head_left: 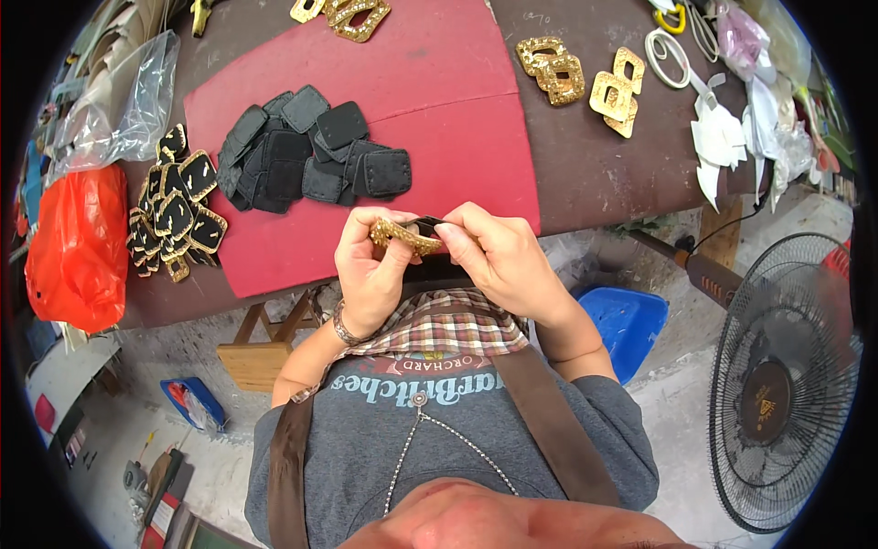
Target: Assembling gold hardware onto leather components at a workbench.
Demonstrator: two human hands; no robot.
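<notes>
Steady the gold frame point(405, 239), clamped in the grip of the left hand point(373, 263) at the near edge of the bench point(594, 174), and ease the dark piece point(426, 221), apparently pinched by the right hand point(498, 252), square to the frame with even pressure, without bending either.

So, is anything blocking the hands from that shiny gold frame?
Nothing I can see: the left hand holds the gold frame, and the right hand seems to pinch a dark piece at the frame's right end.
</notes>
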